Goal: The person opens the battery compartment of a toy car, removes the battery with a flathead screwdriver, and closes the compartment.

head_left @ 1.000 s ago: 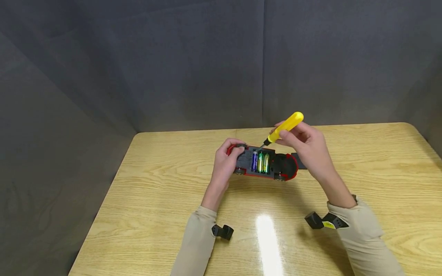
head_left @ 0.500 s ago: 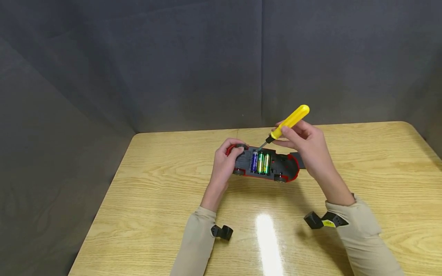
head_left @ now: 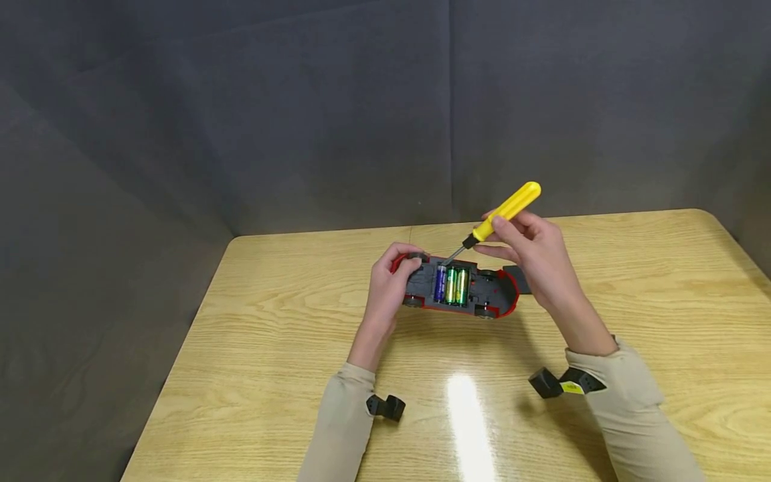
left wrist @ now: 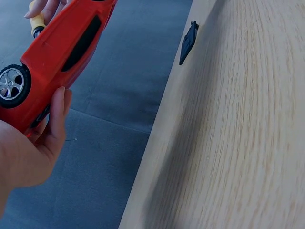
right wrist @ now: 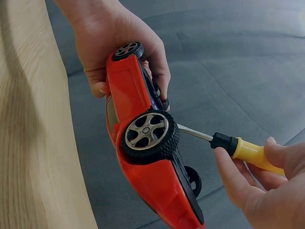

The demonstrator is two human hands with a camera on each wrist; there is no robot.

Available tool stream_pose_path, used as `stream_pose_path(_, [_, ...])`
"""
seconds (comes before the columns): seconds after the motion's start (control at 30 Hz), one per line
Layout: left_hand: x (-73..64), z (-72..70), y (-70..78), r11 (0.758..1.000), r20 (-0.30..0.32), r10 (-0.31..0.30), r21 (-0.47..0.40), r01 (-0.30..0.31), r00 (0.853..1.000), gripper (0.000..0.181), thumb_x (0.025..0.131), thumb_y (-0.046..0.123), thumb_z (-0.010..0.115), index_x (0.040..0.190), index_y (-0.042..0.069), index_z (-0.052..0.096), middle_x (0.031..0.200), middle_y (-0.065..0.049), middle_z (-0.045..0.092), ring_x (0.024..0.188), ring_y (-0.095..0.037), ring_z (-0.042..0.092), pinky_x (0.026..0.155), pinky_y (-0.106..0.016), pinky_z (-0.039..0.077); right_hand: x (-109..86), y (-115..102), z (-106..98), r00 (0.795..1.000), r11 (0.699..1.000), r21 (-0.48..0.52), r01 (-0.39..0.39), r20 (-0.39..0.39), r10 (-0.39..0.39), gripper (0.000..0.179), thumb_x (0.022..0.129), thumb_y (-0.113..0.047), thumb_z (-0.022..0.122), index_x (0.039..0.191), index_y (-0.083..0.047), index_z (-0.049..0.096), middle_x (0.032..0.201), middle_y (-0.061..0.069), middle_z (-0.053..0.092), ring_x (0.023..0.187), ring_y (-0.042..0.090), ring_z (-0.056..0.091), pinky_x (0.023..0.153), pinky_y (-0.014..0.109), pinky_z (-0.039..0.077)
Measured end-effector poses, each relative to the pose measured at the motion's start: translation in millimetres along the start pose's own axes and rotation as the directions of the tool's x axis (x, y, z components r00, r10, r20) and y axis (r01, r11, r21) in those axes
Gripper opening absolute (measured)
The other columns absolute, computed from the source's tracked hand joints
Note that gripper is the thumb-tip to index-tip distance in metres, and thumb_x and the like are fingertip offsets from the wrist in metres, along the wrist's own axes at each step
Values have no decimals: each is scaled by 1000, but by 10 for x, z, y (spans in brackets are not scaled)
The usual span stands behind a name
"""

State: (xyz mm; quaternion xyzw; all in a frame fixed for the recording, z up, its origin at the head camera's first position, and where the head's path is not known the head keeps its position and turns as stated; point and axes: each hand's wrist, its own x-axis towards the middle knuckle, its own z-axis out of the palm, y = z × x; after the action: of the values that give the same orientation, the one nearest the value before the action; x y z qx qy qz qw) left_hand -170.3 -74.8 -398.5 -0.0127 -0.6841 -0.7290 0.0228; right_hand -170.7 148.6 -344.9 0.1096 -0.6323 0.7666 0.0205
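Note:
A red toy car (head_left: pixel 488 294) is held above the table with its dark underside toward the head camera. My left hand (head_left: pixel 388 281) grips one end of it, around a wheel. Three batteries lie side by side in its open compartment: a purple battery (head_left: pixel 440 284) nearest my left hand, then two green-and-gold batteries (head_left: pixel 456 286). My right hand (head_left: pixel 536 251) pinches a yellow-handled screwdriver (head_left: pixel 508 209). The screwdriver's tip is at the upper end of the purple battery; contact is too small to tell. In the right wrist view, the car's wheel (right wrist: pixel 148 136) hides the tip.
A dark battery cover (left wrist: pixel 189 43) lies near the far table edge, partly behind the car in the head view. The wooden table (head_left: pixel 271 348) reaches back to a dark grey curtain (head_left: pixel 337 120). Cameras are strapped to both sleeves.
The screwdriver's handle has risen slightly and swung a little right, while its tip stays by the purple battery's upper end. My left hand keeps its grip on the car.

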Motion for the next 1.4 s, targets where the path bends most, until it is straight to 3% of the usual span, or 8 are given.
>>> stream_pose_path(0.1, [-5, -12, -8, 1000, 4, 5, 0, -5, 1000, 19, 95, 10, 60, 110, 3, 70, 108, -6, 68, 89, -17, 58, 76, -29, 48, 9, 7, 3, 1000, 1000, 20, -20, -1, 20, 22, 104, -16, 63, 120, -1, 64, 114, 8, 68, 96, 17, 75, 84, 33, 59])
stream_pose_path(0.7, [-7, -37, -10, 1000, 37, -12, 1, 12, 999, 21, 95, 13, 60, 112, 5, 70, 109, -4, 67, 89, -16, 57, 75, -30, 49, 51, 76, -66, 992, 969, 224, -103, -45, 115, 19, 102, -17, 66, 113, -2, 67, 104, 7, 72, 89, 15, 75, 84, 31, 58])
stream_pose_path(0.9, [22, -28, 10, 999, 38, -20, -35, 21, 999, 21, 97, 15, 58, 113, 7, 69, 112, -6, 65, 91, -19, 58, 74, -31, 51, 95, 1, -170, 988, 947, 317, -56, -117, 97, 21, 99, -15, 70, 111, 2, 67, 97, 9, 73, 85, 17, 75, 81, 32, 58])
stream_pose_path(1.07, [31, -33, 6, 999, 30, -23, -44, 24, 999, 21, 98, 15, 58, 115, 8, 68, 114, -8, 63, 93, -21, 58, 73, -31, 52, 91, -54, -257, 989, 932, 361, -11, -134, 64, 18, 99, -10, 70, 109, 4, 69, 96, 11, 73, 82, 19, 74, 79, 34, 59])
stream_pose_path(1.4, [35, -49, -18, 998, -5, -10, -63, 10, 1000, 20, 97, 14, 59, 113, 8, 70, 112, -6, 66, 93, -19, 58, 73, -30, 52, 64, -108, -261, 987, 945, 327, -11, -145, 61, 15, 97, -8, 71, 107, 3, 72, 101, 12, 73, 83, 19, 75, 79, 33, 59])
